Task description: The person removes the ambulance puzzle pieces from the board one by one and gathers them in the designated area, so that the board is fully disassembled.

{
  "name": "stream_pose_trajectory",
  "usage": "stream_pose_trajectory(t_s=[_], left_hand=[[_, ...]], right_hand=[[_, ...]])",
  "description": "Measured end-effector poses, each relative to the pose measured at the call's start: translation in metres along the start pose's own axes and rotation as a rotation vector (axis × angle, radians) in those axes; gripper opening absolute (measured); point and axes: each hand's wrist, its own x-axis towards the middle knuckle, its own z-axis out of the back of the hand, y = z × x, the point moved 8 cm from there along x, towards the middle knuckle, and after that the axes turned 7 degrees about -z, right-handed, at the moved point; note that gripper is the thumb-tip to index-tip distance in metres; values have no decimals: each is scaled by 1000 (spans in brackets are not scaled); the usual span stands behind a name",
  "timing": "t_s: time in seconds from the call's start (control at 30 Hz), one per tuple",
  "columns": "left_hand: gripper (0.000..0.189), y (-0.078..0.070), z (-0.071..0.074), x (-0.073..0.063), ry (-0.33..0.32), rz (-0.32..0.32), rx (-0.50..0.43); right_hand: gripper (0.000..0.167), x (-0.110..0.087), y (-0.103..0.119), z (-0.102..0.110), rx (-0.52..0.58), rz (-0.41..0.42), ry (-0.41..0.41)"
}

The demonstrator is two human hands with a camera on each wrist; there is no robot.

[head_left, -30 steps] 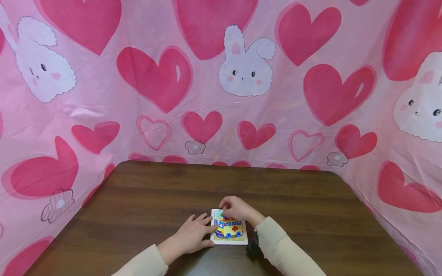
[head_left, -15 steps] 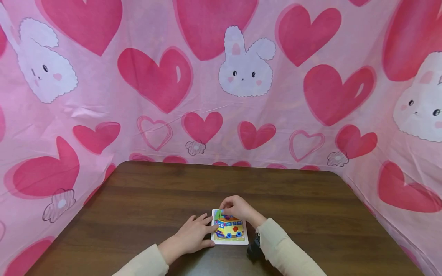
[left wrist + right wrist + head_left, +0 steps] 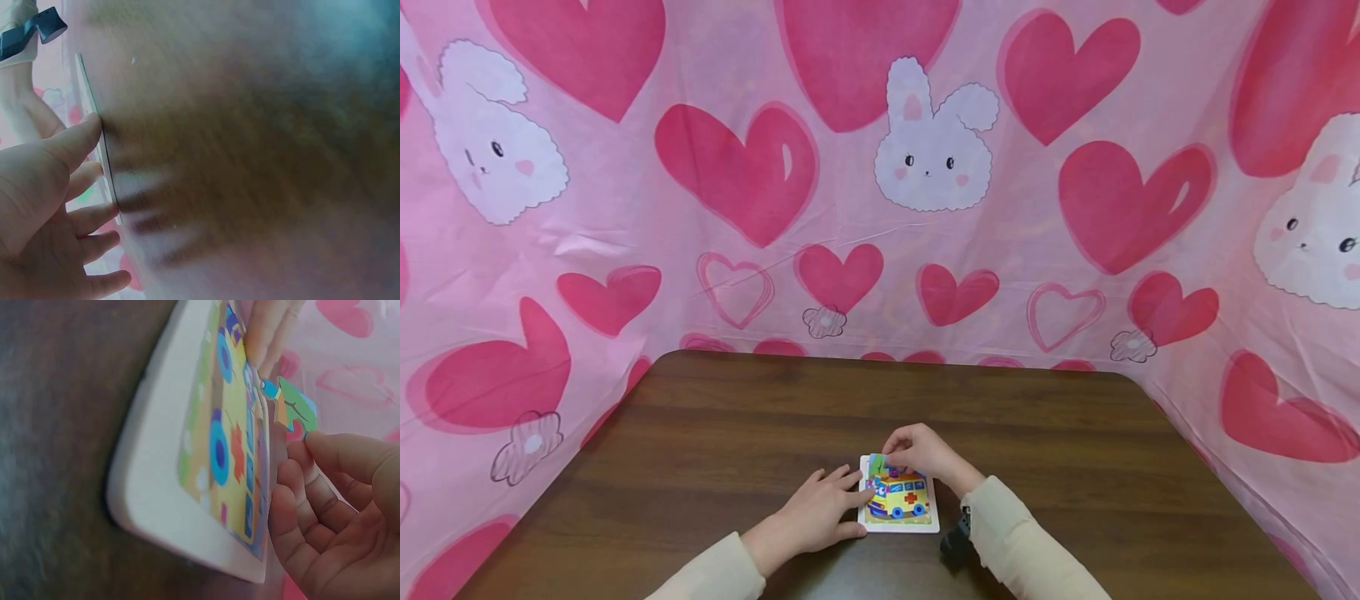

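Note:
A small white-framed jigsaw puzzle board (image 3: pixel 898 527) with a yellow ambulance picture lies on the table near its front. My left hand (image 3: pixel 820 512) rests along the board's left side, fingers spread; the index fingertip lies over the picture and the thumb is at the lower left corner. Between thumb and index finger, my right hand (image 3: pixel 922 452) pinches a green and blue puzzle piece (image 3: pixel 295 407) by one corner. In the right wrist view this piece stands tilted above the board's upper part. The picture's upper right is partly hidden under the right hand.
The dark wooden table (image 3: pixel 737 417) spreads around the board on all sides. Behind and beside it hangs a pink cloth (image 3: pixel 850 208) printed with hearts and rabbits. A black wrist camera (image 3: pixel 956 543) sits under the right cuff, close to the board's lower right corner.
My right hand has shifted slightly right, and the green piece shows more at the board's top left, lifted and tilted. The left hand stays in place.

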Motion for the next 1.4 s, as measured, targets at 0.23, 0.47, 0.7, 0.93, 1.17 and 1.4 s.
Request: stream_pose_trajectory(t_s=[0.23, 0.47, 0.7, 0.93, 1.17, 1.4], left_hand=[[50, -1, 0, -1, 8, 5, -12], [50, -2, 1, -1, 22, 12, -16], [50, -1, 0, -2, 23, 15, -15], [50, -1, 1, -2, 19, 13, -12], [50, -1, 0, -2, 24, 15, -11], [51, -1, -2, -2, 23, 15, -2]], right_hand=[[10, -2, -4, 16, 40, 2, -12], [10, -4, -12, 38, 49, -17, -76], [8, -9, -24, 63, 56, -69, -152], [7, -12, -42, 83, 59, -118, -210], [6, -14, -61, 97, 57, -186, -247], [6, -16, -73, 104, 33, -206, -256]])
